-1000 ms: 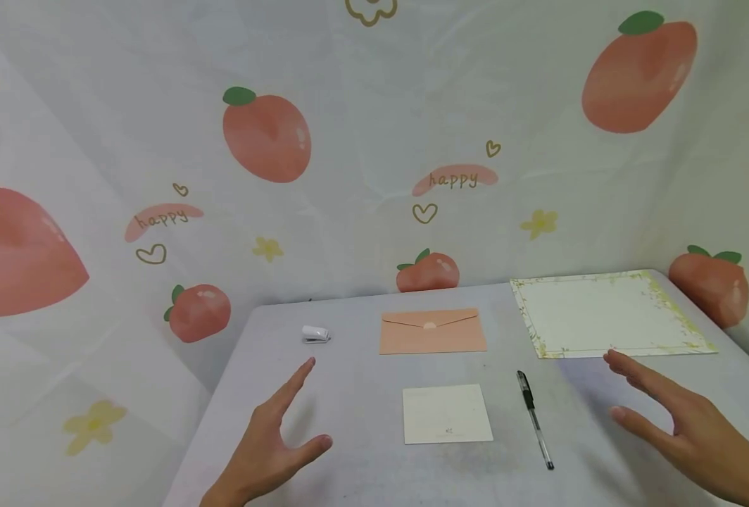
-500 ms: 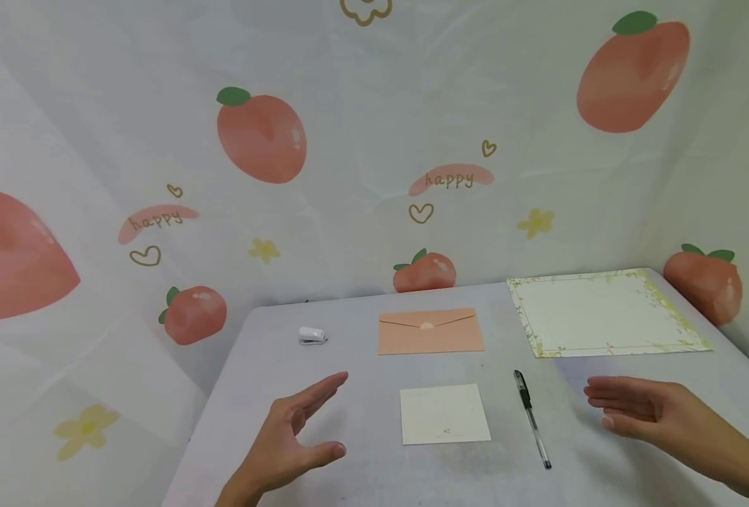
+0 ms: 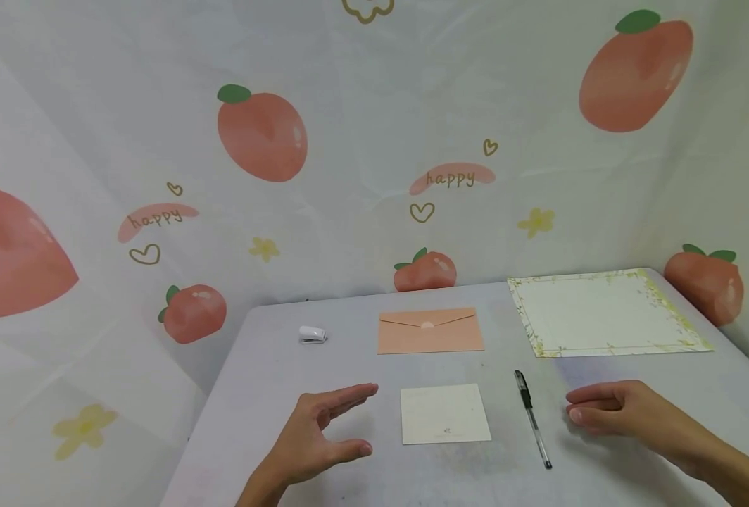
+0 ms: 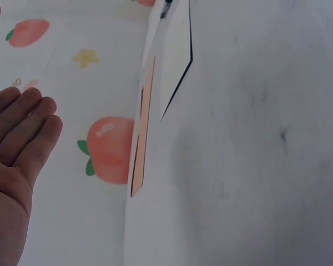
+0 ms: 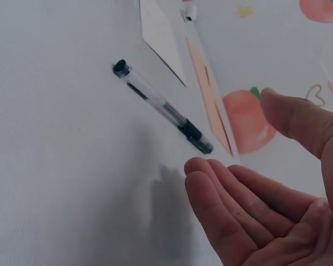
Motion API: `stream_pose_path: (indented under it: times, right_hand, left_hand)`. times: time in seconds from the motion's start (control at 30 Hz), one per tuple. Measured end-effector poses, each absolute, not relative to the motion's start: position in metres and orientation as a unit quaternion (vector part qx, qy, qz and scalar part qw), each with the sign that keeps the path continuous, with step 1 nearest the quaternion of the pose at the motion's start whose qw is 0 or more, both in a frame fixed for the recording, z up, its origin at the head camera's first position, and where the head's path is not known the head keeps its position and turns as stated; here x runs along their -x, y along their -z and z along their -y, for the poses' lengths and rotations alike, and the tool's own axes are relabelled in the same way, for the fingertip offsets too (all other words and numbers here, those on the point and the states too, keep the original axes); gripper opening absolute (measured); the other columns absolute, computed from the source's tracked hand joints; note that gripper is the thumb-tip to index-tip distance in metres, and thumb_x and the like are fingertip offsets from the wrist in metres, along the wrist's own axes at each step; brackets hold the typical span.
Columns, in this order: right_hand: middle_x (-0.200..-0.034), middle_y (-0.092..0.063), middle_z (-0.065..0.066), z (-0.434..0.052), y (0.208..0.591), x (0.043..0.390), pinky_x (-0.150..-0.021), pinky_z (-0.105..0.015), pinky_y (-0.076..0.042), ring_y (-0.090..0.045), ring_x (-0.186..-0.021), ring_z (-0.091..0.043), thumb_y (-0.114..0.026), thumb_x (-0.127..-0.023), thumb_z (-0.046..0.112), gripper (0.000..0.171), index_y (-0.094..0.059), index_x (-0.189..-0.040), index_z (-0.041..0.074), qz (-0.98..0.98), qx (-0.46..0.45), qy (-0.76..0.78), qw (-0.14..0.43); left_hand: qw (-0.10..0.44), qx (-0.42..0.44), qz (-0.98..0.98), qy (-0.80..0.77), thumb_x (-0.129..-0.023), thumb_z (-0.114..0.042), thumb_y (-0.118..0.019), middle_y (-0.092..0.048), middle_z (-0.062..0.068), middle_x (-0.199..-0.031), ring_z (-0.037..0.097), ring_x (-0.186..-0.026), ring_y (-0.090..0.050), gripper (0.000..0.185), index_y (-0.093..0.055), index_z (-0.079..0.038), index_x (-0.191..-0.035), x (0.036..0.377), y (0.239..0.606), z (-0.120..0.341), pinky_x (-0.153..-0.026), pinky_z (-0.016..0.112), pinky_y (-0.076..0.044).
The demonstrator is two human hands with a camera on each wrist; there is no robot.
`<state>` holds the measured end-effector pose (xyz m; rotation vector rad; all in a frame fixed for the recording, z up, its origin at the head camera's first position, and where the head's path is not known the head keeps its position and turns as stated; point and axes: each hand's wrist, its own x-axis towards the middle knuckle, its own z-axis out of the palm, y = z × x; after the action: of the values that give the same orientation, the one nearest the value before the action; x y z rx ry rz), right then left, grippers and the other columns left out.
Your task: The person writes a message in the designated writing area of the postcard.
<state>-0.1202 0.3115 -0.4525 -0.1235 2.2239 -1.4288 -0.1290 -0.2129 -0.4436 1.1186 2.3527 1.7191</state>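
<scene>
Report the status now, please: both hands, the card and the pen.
Left hand open, right hand open, both hold nothing. Small card flat on table between them, untouched. Pen lies beside right hand, apart. Nothing in the way.

Bare hands, forearms seemingly sleeveless

The right hand hovers with fingers straight (holding nothing) near the black pen, which lies on the table.
</scene>
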Motion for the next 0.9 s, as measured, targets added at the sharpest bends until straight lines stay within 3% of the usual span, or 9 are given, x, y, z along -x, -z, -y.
stream_pose_path:
  times: [0.1, 0.2, 0.47, 0.6, 0.9]
  right_hand:
    - [-0.132, -0.078, -0.016, -0.302, 0.456, 0.126, -0.087, -0.025, -0.065, -0.079, -0.109, -0.019, -0.072, -0.107, 0.03, 0.057, -0.062, -0.143, -0.013, -0.812, 0.028, 0.525, 0.252]
    - [-0.127, -0.08, -0.015, -0.293, 0.458, 0.13, -0.086, -0.027, -0.066, -0.08, -0.106, -0.022, -0.075, -0.105, 0.03, 0.055, -0.066, -0.138, -0.013, -0.821, 0.013, 0.514, 0.25]
    - [-0.113, -0.083, -0.011, -0.275, 0.464, 0.135, -0.081, -0.033, -0.068, -0.079, -0.095, -0.018, -0.08, -0.101, 0.026, 0.044, -0.075, -0.126, -0.01, -0.835, 0.004, 0.501, 0.229]
    - [-0.104, -0.083, -0.008, -0.266, 0.468, 0.137, -0.076, -0.032, -0.068, -0.078, -0.09, -0.018, -0.082, -0.099, 0.025, 0.037, -0.079, -0.118, -0.006, -0.845, -0.003, 0.486, 0.222]
    - [-0.081, -0.079, -0.002, -0.249, 0.471, 0.14, -0.065, -0.031, -0.065, -0.074, -0.076, -0.016, -0.089, -0.092, 0.029, 0.026, -0.082, -0.098, 0.004, -0.875, -0.005, 0.449, 0.182]
  left_hand:
    - [0.022, -0.362, -0.75, -0.553, -0.085, 0.002, -0.091, -0.074, 0.011, -0.143, 0.026, -0.133, -0.072, 0.065, -0.067, -0.001, -0.145, 0.13, 0.446, 0.206, -0.115, 0.038, -0.056]
    - [0.034, -0.362, -0.748, -0.555, -0.087, 0.0, -0.09, -0.075, 0.011, -0.142, 0.025, -0.132, -0.073, 0.061, -0.069, 0.0, -0.143, 0.131, 0.449, 0.198, -0.114, 0.038, -0.057]
    - [0.062, -0.352, -0.74, -0.57, -0.089, -0.002, -0.089, -0.075, 0.012, -0.141, 0.034, -0.131, -0.073, 0.056, -0.07, -0.001, -0.142, 0.129, 0.453, 0.18, -0.115, 0.038, -0.056]
    - [0.072, -0.362, -0.735, -0.57, -0.091, -0.006, -0.088, -0.075, 0.02, -0.139, 0.041, -0.13, -0.072, 0.053, -0.071, -0.001, -0.141, 0.13, 0.457, 0.172, -0.115, 0.038, -0.056]
    - [0.112, -0.348, -0.73, -0.578, -0.092, -0.01, -0.088, -0.073, 0.025, -0.14, 0.043, -0.134, -0.069, 0.051, -0.072, -0.005, -0.14, 0.128, 0.455, 0.158, -0.118, 0.035, -0.053]
